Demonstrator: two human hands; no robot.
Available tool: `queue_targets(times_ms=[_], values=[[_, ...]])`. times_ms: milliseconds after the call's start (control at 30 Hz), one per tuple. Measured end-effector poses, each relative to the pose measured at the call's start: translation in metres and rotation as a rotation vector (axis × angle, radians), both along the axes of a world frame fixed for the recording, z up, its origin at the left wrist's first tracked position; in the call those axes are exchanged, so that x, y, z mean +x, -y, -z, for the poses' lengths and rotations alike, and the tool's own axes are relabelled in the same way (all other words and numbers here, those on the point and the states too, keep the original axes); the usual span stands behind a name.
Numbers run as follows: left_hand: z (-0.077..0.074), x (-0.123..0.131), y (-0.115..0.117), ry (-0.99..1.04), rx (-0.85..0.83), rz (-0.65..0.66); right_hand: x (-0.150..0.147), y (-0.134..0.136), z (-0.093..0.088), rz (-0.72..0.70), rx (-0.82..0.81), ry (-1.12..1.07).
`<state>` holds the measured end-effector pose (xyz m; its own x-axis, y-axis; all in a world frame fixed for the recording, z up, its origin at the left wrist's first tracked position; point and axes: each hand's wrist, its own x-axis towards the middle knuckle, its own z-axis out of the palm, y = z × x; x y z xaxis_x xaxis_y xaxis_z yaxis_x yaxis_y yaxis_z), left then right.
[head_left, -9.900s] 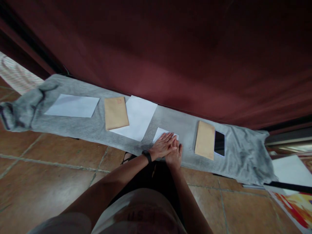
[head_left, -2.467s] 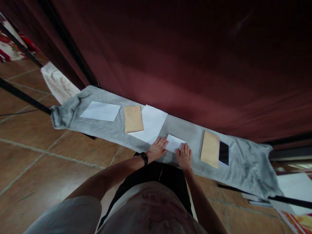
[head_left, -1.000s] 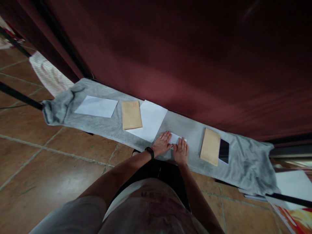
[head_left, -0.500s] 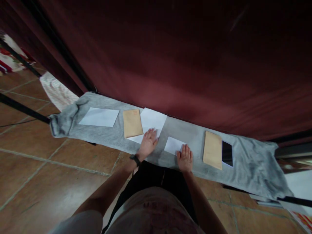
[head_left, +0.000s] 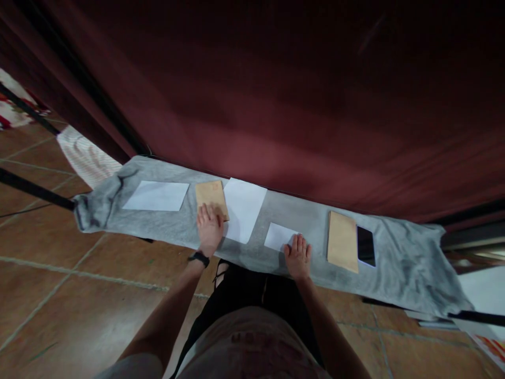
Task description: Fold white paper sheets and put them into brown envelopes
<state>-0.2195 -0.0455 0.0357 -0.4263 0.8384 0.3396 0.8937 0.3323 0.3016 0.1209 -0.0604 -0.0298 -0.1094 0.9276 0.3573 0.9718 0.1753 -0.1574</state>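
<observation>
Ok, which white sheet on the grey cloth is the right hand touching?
The smallest sheet, rightmost of the three, with the right hand at its right edge. The leftmost sheet and the middle sheet are both larger and away from that hand.

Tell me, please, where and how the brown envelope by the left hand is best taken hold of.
Probably take the brown envelope by its left edge, coming from the left and pinching top and bottom. It lies flat; that edge rests on the grey cloth, while its near right corner overlaps the large white sheet, so a grip there might catch both. The left hand covers its near part.
</observation>
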Motion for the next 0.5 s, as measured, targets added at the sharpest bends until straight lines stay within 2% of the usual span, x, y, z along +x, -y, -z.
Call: queue_targets(times_ms=[133, 233, 300, 367, 500], values=[[0.000, 0.070, 0.008, -0.048, -0.052, 0.529, -0.014, -0.006, -0.010, -0.037, -0.051, -0.001], [0.010, 0.125, 0.015, -0.060, -0.142, 0.787, -0.024, -0.009, -0.017, -0.129, -0.123, 0.032], [0.018, 0.151, 0.017, -0.049, -0.183, 0.858, -0.027, -0.010, -0.019, -0.176, -0.162, 0.064], [0.025, 0.166, 0.016, -0.042, -0.206, 0.860, -0.026, -0.012, -0.020, -0.181, -0.181, 0.086], [0.033, 0.170, 0.012, -0.041, -0.211, 0.797, -0.017, -0.015, -0.020, -0.140, -0.174, 0.091]])
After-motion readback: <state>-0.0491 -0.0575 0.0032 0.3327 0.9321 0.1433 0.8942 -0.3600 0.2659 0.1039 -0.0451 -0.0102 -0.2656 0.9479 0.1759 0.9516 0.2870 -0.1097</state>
